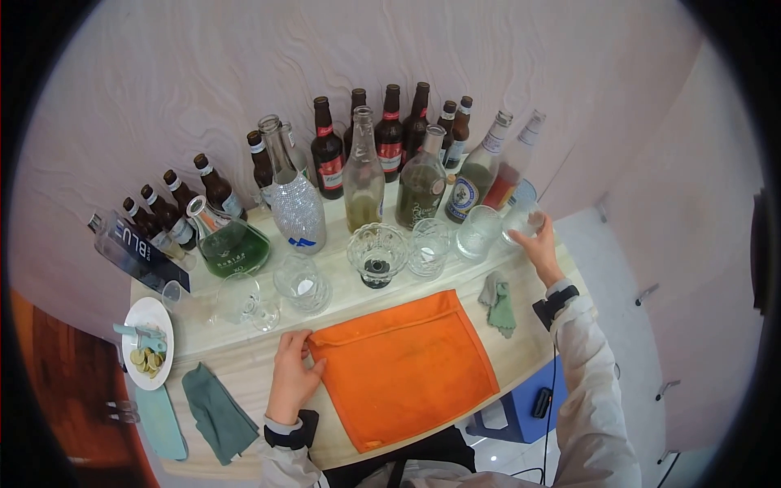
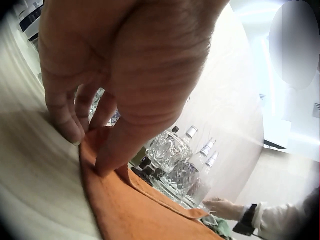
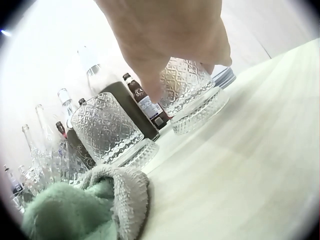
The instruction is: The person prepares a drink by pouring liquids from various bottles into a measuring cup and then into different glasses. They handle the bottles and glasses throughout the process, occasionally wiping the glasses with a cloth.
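Observation:
An orange cloth (image 1: 403, 366) lies spread over the front of the table. My left hand (image 1: 293, 370) pinches its upper left corner, with the thumb on top and the fingertips around the edge in the left wrist view. At the right end of the row of glasses, my right hand (image 1: 538, 250) grips a patterned glass tumbler (image 3: 187, 85), thumb on one side and fingers on the other. The tumbler stands upright close to the tabletop. A similar tumbler (image 3: 107, 127) is beside it, and a green and grey cloth (image 3: 75, 205) lies in front.
Several glasses, including a footed glass bowl (image 1: 377, 248), line the middle of the table. Behind them stand clear bottles, a rhinestone-covered bottle (image 1: 297, 213) and brown beer bottles (image 1: 328, 150). At left are a white plate (image 1: 167, 325) with sliced fruit and a dark green cloth (image 1: 215, 415).

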`<state>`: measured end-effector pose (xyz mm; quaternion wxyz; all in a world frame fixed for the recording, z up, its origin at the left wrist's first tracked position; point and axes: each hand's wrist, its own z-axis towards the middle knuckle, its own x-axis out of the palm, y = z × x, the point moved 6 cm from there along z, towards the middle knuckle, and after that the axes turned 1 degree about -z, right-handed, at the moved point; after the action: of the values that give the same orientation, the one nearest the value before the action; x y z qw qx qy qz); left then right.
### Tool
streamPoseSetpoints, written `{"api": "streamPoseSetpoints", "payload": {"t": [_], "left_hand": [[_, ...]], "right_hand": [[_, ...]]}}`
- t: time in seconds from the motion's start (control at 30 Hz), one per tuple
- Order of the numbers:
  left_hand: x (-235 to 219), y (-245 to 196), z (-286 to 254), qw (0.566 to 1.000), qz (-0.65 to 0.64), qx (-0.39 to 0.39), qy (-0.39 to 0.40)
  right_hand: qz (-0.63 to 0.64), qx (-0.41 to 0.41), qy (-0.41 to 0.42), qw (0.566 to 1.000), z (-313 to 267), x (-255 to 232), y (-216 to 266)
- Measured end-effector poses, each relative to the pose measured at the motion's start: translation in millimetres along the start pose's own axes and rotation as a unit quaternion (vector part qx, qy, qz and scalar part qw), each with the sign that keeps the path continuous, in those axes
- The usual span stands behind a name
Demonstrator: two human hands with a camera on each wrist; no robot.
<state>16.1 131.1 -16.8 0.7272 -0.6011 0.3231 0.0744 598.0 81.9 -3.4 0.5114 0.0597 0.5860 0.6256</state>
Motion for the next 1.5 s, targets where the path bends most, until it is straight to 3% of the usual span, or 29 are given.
{"api": "streamPoseSetpoints", "payload": {"t": [0.23,0.3,0.43,0.5,0.77,0.83,0.97,1.03,1.07,1.17,1.27,1.33,1.37,1.43,1.5], "left_hand": [[-0.8,0.0,-0.4,1.0,-0.003,0.011,-0.003],[-1.3,1.7,-1.0,1.0,-0.005,0.008,-0.007],[-0.5,1.7,-2.4,1.0,-0.011,0.008,-0.015],[-0.2,1.3,-3.1,1.0,0.001,0.007,-0.004],[1.6,10.8,-0.8,0.999,-0.033,-0.012,-0.003],[1.1,13.1,-1.9,0.999,-0.038,-0.011,-0.012],[3.1,13.1,-0.2,0.999,-0.044,-0.019,-0.011],[1.7,11.8,-1.1,0.999,-0.042,-0.022,-0.01],[1.0,11.3,-1.6,0.999,-0.037,-0.027,-0.006],[2.2,9.9,0.5,0.999,-0.035,-0.029,0.001],[1.5,11.5,0.7,0.999,-0.04,-0.023,-0.006],[-0.3,11.9,-1.5,0.999,-0.043,-0.022,-0.01],[-0.4,10.0,-1.7,0.999,-0.045,-0.017,-0.012],[0.2,10.6,-0.4,0.999,-0.047,-0.02,-0.014],[1.1,11.0,-0.9,0.999,-0.037,0.005,-0.015]], "right_hand": [[0.012,0.002,-0.01,1.0,-8.8,-3.0,-10.5],[-0.083,-0.02,-0.123,0.989,-27.9,-18.5,-8.1],[-0.131,-0.048,-0.086,0.986,-79.8,-16.9,32.3],[-0.083,-0.096,0.011,0.992,-100.1,5.9,58.1],[0.027,-0.058,0.051,0.997,-55.4,75.3,60.3],[0.073,0.005,0.113,0.991,-51.3,75.8,68.5],[0.076,-0.05,0.085,0.992,-62.0,64.1,76.4],[-0.022,-0.142,0.026,0.989,-84.9,44.8,109.0],[-0.025,-0.138,0.025,0.99,-96.3,37.2,122.1],[-0.002,-0.181,0.081,0.98,-130.1,23.5,161.6],[0.052,-0.156,0.117,0.979,-167.7,23.5,165.6],[0.103,-0.124,0.205,0.966,-203.2,33.8,161.3],[0.104,-0.121,0.215,0.963,-220.8,34.1,168.5],[0.082,-0.079,0.32,0.941,-260.4,46.3,181.2],[0.103,-0.055,0.334,0.935,-292.5,53.0,178.4]]}}
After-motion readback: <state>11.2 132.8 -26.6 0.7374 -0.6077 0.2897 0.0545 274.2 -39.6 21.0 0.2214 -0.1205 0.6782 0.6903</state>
